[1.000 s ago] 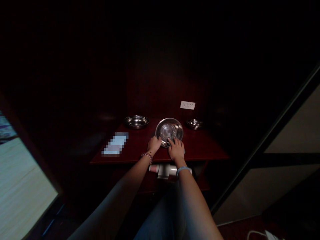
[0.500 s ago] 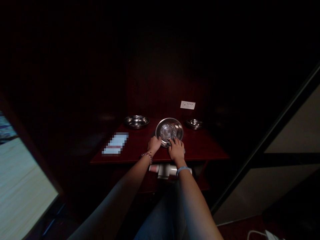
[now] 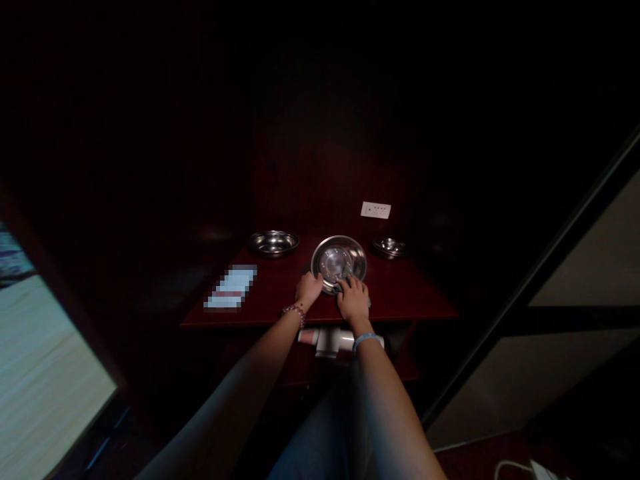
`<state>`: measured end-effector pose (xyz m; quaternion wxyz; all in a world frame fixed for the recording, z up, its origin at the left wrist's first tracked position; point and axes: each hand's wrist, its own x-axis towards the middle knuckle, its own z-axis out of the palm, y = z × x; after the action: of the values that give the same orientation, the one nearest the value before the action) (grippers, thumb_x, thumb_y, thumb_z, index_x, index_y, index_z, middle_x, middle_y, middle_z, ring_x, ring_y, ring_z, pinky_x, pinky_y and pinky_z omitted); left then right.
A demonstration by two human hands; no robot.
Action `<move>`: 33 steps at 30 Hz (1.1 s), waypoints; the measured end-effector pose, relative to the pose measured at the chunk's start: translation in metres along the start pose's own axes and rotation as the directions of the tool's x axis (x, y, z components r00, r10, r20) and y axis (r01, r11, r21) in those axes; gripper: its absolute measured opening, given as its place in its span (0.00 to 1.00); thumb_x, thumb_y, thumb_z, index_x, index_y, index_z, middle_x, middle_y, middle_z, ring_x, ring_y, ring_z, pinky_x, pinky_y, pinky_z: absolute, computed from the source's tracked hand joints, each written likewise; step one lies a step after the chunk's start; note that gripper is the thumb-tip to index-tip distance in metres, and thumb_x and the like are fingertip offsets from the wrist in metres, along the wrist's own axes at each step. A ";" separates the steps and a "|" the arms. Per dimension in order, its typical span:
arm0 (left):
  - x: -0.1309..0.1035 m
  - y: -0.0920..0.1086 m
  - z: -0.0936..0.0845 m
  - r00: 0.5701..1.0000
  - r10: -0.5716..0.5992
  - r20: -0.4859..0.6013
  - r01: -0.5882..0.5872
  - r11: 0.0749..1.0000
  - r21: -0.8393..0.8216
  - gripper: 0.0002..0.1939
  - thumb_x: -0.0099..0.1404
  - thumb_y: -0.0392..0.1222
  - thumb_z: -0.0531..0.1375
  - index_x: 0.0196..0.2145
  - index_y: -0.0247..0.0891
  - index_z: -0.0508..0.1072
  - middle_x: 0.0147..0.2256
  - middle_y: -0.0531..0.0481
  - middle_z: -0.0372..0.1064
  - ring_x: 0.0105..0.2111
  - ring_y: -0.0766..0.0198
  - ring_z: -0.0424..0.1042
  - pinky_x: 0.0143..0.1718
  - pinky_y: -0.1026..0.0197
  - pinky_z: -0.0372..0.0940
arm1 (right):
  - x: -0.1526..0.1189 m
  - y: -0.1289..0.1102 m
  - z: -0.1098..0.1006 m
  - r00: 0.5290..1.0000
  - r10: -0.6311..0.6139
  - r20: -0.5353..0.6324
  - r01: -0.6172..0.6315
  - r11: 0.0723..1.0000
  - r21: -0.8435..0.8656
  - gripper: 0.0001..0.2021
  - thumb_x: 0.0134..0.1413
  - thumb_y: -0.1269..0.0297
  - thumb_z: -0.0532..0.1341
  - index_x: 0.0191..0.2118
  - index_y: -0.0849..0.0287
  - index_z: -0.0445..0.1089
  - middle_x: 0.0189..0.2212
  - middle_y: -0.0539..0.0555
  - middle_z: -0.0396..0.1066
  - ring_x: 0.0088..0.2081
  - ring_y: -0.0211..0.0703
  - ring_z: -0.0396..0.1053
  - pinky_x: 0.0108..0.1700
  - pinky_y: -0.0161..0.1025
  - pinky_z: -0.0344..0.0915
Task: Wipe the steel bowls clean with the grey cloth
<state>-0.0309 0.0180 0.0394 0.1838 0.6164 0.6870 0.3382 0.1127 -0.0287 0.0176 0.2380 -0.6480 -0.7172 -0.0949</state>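
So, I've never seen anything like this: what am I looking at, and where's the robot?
There's no robot here, just a person's two bare hands. The view comes from a camera worn on their head, looking forward and down. The left hand holds the rim of a metal bowl, tilted with its opening toward us. The right hand reaches over its near edge; something greyish shows under the fingers, too dark to identify. On the reddish shelf there's also a shallow metal dish to the left, smaller metal bowls to the right, and a pale, blurred-out patch.
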 end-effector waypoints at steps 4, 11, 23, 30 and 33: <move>-0.002 0.002 -0.002 1.000 -0.029 -0.006 0.029 1.000 -0.009 0.19 0.69 0.47 0.53 0.46 0.33 0.77 0.44 0.34 0.78 0.48 0.52 0.76 0.42 0.63 0.67 | 0.000 0.000 -0.001 1.000 0.002 0.001 -0.002 1.000 0.005 0.20 0.63 0.63 0.53 0.59 0.49 0.67 0.64 0.56 0.60 0.65 0.49 0.53 0.63 0.50 0.47; 0.001 -0.002 0.002 1.000 0.001 -0.017 -0.002 1.000 -0.011 0.19 0.70 0.47 0.52 0.45 0.34 0.78 0.45 0.34 0.77 0.48 0.52 0.77 0.42 0.63 0.66 | 0.000 0.000 0.000 1.000 0.004 -0.003 -0.004 1.000 0.005 0.22 0.64 0.64 0.52 0.62 0.47 0.63 0.65 0.55 0.59 0.65 0.49 0.53 0.64 0.50 0.46; 0.005 -0.006 0.006 1.000 0.019 -0.016 -0.020 1.000 -0.008 0.19 0.70 0.47 0.51 0.46 0.35 0.77 0.46 0.35 0.77 0.48 0.53 0.76 0.43 0.63 0.66 | 0.000 0.000 0.001 1.000 0.006 0.003 -0.006 1.000 0.008 0.22 0.64 0.63 0.52 0.62 0.48 0.63 0.65 0.56 0.59 0.65 0.49 0.53 0.64 0.50 0.46; 0.005 -0.005 0.007 1.000 0.015 -0.010 -0.015 1.000 0.007 0.20 0.70 0.47 0.51 0.46 0.34 0.77 0.46 0.34 0.77 0.48 0.52 0.76 0.42 0.62 0.67 | 0.000 -0.001 -0.002 1.000 0.009 0.029 -0.008 1.000 -0.008 0.22 0.64 0.63 0.51 0.63 0.49 0.63 0.66 0.56 0.58 0.65 0.49 0.52 0.64 0.50 0.46; 0.006 -0.007 0.008 0.999 0.036 -0.023 -0.036 0.999 -0.002 0.20 0.70 0.47 0.50 0.46 0.35 0.77 0.46 0.35 0.77 0.48 0.52 0.76 0.42 0.62 0.66 | 0.000 -0.001 -0.002 0.999 0.010 0.037 -0.009 1.000 -0.016 0.22 0.64 0.63 0.51 0.63 0.49 0.63 0.66 0.56 0.58 0.66 0.49 0.52 0.64 0.51 0.46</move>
<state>-0.0315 0.0260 0.0299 0.1703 0.6244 0.6775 0.3494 0.1124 -0.0293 0.0196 0.2202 -0.6549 -0.7176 -0.0875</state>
